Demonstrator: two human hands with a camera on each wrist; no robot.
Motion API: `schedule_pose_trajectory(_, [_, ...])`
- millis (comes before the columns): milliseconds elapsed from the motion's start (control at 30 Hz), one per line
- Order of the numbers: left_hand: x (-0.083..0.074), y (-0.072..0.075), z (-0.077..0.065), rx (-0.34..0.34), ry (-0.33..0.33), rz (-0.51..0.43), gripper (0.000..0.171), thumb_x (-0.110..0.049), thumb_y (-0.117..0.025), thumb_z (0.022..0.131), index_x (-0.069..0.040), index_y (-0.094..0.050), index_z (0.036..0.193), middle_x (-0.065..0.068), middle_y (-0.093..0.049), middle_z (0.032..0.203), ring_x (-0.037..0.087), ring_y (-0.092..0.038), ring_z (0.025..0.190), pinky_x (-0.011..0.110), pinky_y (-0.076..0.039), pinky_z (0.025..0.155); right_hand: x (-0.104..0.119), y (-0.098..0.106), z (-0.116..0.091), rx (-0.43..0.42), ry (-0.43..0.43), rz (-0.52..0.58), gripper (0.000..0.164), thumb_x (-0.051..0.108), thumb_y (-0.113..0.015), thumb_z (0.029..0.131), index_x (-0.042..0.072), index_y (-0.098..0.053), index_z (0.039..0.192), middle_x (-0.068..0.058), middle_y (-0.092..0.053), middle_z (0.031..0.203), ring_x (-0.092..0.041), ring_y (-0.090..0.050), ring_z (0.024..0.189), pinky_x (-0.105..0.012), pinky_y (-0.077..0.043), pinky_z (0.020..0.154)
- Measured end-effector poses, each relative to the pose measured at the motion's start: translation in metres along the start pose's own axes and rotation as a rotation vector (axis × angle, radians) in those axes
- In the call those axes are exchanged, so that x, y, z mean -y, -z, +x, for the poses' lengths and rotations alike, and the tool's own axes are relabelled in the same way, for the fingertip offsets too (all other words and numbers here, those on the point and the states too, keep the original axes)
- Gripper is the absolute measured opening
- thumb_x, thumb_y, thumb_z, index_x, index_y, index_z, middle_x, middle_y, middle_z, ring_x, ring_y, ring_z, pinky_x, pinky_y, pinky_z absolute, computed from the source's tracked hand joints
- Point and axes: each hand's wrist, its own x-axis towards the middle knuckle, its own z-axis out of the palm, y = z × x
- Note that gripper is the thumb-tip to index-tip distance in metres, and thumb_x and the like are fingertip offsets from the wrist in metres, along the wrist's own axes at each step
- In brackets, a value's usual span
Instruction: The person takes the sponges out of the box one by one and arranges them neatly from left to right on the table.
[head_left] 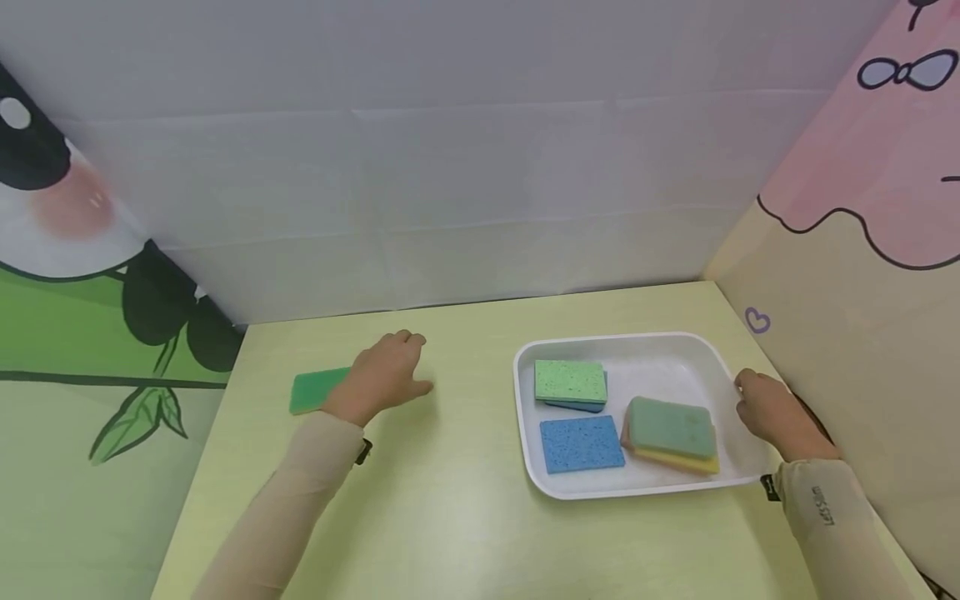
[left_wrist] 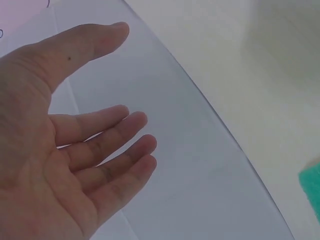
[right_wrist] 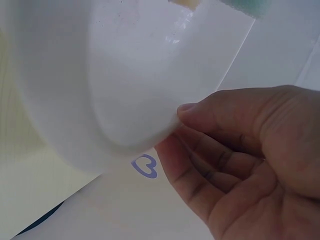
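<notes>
My right hand (head_left: 776, 414) pinches the right rim of a white tray (head_left: 675, 354) between thumb and fingers, plain in the right wrist view. Inside the tray, a light green sponge (head_left: 570, 381) overlaps a blue one beneath it. A flat blue sponge (head_left: 582, 444) lies in front of them. To its right, a pale green sponge (head_left: 671, 427) rests on a yellow-edged one. Over the left part of the table hangs my left hand (head_left: 386, 375), fingers loosely bent and holding nothing. A green scouring sponge (head_left: 317, 390) lies just left of it, partly hidden by the hand.
The pale yellow table (head_left: 465, 533) meets a whitish back wall (head_left: 450, 183). A painted panel (head_left: 862, 275) closes the right side near the tray, and a green painted panel (head_left: 60, 433) stands at the left.
</notes>
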Motion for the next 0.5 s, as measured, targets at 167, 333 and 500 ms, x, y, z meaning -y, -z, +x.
schedule_pose_trajectory(167, [-0.018, 0.000, 0.009, -0.016, -0.027, 0.005, 0.069, -0.035, -0.076, 0.086, 0.007, -0.052, 0.136, 0.021, -0.057, 0.128, 0.038, -0.056, 0.114, 0.051, -0.053, 0.084, 0.001, 0.000, 0.000, -0.002, -0.011, 0.000, 0.024, -0.010, -0.053, 0.086, -0.021, -0.050, 0.107, -0.038, -0.057, 0.097, -0.050, -0.059, 0.089, -0.057, -0.049, 0.073])
schedule_pose_trajectory(333, [-0.040, -0.002, 0.022, 0.004, -0.043, 0.031, 0.064, -0.036, -0.077, 0.085, 0.005, -0.055, 0.130, 0.018, -0.057, 0.121, 0.033, -0.056, 0.108, 0.047, -0.054, 0.079, 0.002, -0.001, -0.001, 0.000, -0.019, 0.018, 0.024, -0.010, -0.051, 0.086, -0.021, -0.050, 0.107, -0.037, -0.057, 0.098, -0.048, -0.059, 0.088, -0.056, -0.050, 0.072])
schedule_pose_trajectory(500, [-0.069, -0.004, 0.038, 0.007, -0.085, 0.033, 0.051, -0.035, -0.078, 0.084, 0.001, -0.059, 0.116, 0.011, -0.058, 0.107, 0.027, -0.055, 0.095, 0.041, -0.054, 0.071, 0.002, -0.002, -0.002, -0.012, -0.016, 0.029, 0.023, -0.010, -0.050, 0.085, -0.020, -0.050, 0.106, -0.036, -0.057, 0.095, -0.045, -0.060, 0.084, -0.054, -0.050, 0.069])
